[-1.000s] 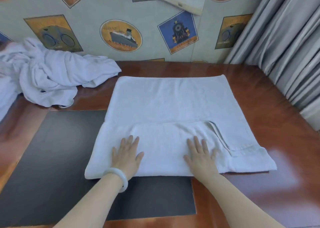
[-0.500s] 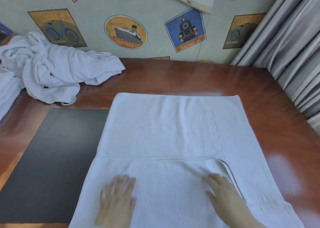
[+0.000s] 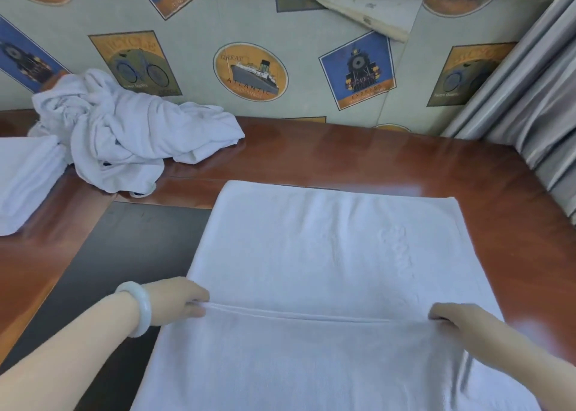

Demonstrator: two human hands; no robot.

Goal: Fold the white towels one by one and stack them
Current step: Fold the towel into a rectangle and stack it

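At far left a crumpled heap of white towels (image 3: 124, 136) sits on the bench (image 3: 389, 155) against the wall. My left grip (image 3: 177, 300) pinches the left end of a folded hem on the flat towel (image 3: 327, 254), which lies mid-bench, partly over a dark mat (image 3: 131, 254). My right grip (image 3: 455, 317) pinches the hem's right end.

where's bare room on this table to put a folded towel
Free: the dark mat left of the spread towel, and the wood strip between it and the wall. Crowded: far left, where the crumpled towels lie.
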